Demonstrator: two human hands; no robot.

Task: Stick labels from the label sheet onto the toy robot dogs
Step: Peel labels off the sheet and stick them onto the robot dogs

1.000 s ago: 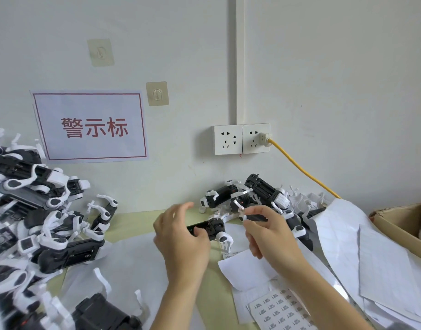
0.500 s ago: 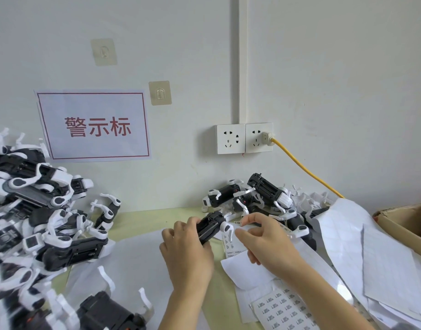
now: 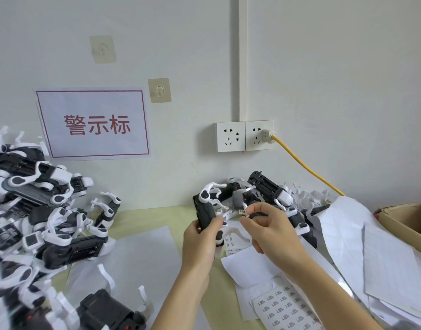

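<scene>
Now upended in the left hand [image 3: 200, 244] grip, the toy robot dog [image 3: 206, 214]; a label [image 3: 243, 211] newly pinched by the right hand [image 3: 268, 231].

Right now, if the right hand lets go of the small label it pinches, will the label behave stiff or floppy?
Probably floppy and very light: the label is a thin paper slip held by the right hand's fingertips alone. It likely clings to skin, since it is meant to stick onto the toy robot dog gripped by the left hand. A draught could probably carry it off.
</scene>
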